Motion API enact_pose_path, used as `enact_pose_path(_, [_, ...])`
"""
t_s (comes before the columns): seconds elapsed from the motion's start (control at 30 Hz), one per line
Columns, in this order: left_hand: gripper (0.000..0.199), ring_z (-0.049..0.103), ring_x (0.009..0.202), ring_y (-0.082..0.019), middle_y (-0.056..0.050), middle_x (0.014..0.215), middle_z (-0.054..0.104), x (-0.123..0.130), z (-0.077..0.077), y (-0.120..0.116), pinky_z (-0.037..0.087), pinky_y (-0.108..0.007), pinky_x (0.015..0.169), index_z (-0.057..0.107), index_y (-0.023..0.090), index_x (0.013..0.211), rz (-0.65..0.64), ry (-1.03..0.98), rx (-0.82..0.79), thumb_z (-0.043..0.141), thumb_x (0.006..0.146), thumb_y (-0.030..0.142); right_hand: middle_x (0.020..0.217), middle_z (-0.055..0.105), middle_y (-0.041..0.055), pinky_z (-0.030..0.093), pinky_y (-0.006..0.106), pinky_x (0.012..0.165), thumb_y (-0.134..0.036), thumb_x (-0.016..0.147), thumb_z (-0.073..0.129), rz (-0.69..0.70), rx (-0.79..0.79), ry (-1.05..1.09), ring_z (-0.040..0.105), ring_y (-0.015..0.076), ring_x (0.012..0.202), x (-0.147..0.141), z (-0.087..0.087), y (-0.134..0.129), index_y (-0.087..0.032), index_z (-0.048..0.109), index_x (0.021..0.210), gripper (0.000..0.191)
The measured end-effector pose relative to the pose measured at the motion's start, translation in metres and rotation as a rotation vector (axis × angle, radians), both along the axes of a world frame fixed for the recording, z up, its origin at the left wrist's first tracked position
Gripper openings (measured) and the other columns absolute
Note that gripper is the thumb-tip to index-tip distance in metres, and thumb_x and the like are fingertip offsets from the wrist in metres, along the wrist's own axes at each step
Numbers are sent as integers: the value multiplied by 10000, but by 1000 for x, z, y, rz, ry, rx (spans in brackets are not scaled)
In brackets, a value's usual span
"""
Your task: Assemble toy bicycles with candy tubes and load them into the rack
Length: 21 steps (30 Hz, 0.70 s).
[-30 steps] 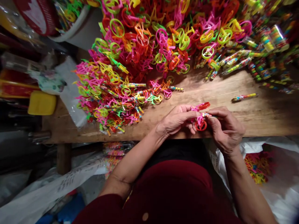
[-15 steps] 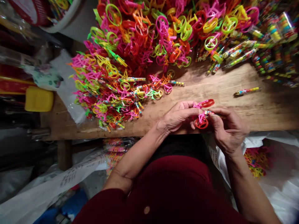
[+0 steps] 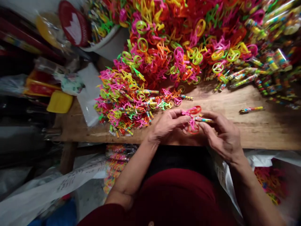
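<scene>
A pink plastic toy bicycle (image 3: 192, 121) with red wheels is pinched between the thumb and fingers of my left hand (image 3: 169, 124), above the front edge of the bench. From it a slim clear tube of colourful candies (image 3: 203, 119) points to the right. My right hand (image 3: 222, 133) is around that tube, its thumb below and forefinger above with small gaps visible. Whether another of its fingers touches the tube's far end, I cannot tell. To the right, a single candy tube (image 3: 252, 109) lies on the wooden bench (image 3: 225, 108).
A heap of similar toys with tubes (image 3: 124, 100) lies to the left. Behind are a large pile of colourful plastic toys (image 3: 164, 40) and many loose candy tubes (image 3: 270, 72). A white bucket (image 3: 105, 47) and yellow container (image 3: 60, 102) stand at left. Sacks hang below the bench.
My left hand has moved left with the toy bicycle, relative to my right hand. The right thumb and forefinger have spread, and more of the candy tube shows. The camera view has shifted.
</scene>
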<state>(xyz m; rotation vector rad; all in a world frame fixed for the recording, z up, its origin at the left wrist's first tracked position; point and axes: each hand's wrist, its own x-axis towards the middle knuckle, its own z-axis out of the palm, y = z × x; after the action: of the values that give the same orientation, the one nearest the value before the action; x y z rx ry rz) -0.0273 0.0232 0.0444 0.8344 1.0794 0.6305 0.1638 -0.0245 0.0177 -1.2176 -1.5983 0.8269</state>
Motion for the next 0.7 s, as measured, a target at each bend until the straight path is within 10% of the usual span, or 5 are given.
enact_pose_path(0.1, [328, 625, 618, -106, 5, 759, 701, -48, 35, 21, 529, -251, 587, 671, 189, 833, 251, 295, 246, 863, 728, 434, 1068, 728, 49, 574, 268, 676, -253, 942, 657, -50, -46, 76, 687, 130, 730, -4, -4, -2, -248, 451, 1512, 605])
enact_pose_path(0.27, [333, 640, 743, -167, 3, 887, 718, -131, 75, 64, 538, -370, 764, 679, 227, 1038, 490, 1102, 656, 793, 770, 388, 908, 744, 30, 558, 284, 716, -190, 953, 611, -260, 64, -204, 706, 151, 759, 30, -25, -5, -227, 709, 1168, 238])
enact_pose_path(0.43, [483, 501, 1338, -340, -98, 1410, 583, -126, 60, 82, 348, -546, 1142, 607, 203, 1276, 495, 1542, 891, 709, 825, 343, 1031, 756, 110, 549, 422, 845, -210, 879, 693, -419, 272, -492, 717, 283, 957, 80, -47, -2, -287, 719, 1195, 326])
enact_pose_path(0.7, [329, 454, 1299, -320, -94, 1358, 631, -87, 29, 91, 294, -553, 1134, 697, 215, 1173, 421, 1526, 995, 564, 908, 358, 1139, 732, 147, 424, 511, 827, -221, 839, 652, -435, 148, -772, 637, 337, 998, 117, -70, 8, -285, 732, 1138, 316])
